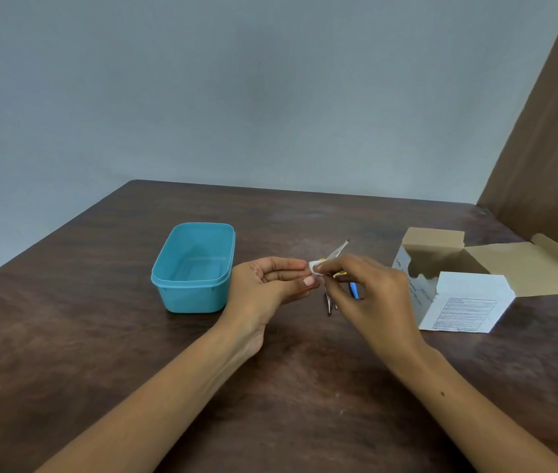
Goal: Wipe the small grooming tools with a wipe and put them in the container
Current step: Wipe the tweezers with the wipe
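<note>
Your left hand (270,285) and right hand (356,285) meet just above the table (100,336), and between their fingertips sits a small white wipe (315,268). The left thumb and forefinger look pinched on one side of it, the other fingers loosely curled underneath; the right fingers are curled and pinch the other side, though how much of the wipe each hand has is too small to tell. The grooming tools lie on the table directly beneath and behind your right hand: a silver tool with a yellow grip (337,256) pointing away from you, a blue-handled tool (353,290) and some thin metal tools (329,302) poking out toward you. None is in the blue container (195,268), which stands open and bare inside just left of your left hand; the opened cardboard box (458,288) sits to your right. It looks as though you are readying the wipe, so spread or fold it into a pad you can wrap round a tool instead of a tight wad. Keep it in one hand, pick up one tool with the other by its handle, and draw the wipe along its full length, tip included. Mind the sharp points, and lay each cleaned piece flat in the container.
</note>
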Demonstrator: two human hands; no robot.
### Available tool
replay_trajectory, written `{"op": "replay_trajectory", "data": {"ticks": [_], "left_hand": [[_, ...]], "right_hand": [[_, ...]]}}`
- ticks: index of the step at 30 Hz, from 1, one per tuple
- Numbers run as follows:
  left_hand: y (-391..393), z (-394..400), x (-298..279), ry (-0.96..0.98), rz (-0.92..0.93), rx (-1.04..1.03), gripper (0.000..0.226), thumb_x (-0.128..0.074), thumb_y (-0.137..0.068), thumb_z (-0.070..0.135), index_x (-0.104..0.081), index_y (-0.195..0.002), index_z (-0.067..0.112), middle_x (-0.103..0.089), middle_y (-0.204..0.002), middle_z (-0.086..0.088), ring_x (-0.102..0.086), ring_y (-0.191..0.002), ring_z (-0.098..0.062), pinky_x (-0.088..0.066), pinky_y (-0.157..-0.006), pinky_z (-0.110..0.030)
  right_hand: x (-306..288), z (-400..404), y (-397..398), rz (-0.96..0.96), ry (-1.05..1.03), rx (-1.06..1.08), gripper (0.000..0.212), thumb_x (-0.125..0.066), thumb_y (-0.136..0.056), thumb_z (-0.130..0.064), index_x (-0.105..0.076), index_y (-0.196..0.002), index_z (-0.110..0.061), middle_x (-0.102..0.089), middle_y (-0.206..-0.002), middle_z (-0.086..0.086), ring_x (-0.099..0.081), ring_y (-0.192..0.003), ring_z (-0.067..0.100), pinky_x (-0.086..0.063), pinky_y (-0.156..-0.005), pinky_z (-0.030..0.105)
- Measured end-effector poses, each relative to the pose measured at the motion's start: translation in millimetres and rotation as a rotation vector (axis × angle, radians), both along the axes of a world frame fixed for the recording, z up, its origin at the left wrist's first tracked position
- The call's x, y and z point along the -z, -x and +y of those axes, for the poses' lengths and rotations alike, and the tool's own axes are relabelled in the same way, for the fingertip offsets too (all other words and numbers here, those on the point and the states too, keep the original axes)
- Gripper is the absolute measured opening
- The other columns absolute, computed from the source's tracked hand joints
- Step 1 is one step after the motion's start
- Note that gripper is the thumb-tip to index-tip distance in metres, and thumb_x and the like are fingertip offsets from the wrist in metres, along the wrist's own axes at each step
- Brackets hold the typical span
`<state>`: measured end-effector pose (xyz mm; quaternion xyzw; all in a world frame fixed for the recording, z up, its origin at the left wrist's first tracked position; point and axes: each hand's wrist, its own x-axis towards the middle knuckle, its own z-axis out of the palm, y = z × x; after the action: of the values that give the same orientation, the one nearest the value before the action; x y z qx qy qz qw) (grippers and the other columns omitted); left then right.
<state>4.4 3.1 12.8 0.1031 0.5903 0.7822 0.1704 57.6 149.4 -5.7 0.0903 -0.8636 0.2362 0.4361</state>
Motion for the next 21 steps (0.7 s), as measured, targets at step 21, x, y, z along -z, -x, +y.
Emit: {"op": "replay_trajectory", "data": {"ticks": [21], "left_hand": [[3,0,0,-0.036,-0.009,0.064,0.018,-0.07,-0.072,-0.011,-0.067,-0.088,-0.002,-0.074,-0.073,-0.014,-0.074,-0.07,-0.019,-0.059,-0.064,-0.02]], "right_hand": [[-5,16,-2,0.018,0.199,0.028,0.017,-0.071,-0.077,0.002,-0.072,-0.087,-0.011,-0.07,-0.085,-0.011,-0.067,-0.082,0.003,-0.049,-0.076,0.007]]}}
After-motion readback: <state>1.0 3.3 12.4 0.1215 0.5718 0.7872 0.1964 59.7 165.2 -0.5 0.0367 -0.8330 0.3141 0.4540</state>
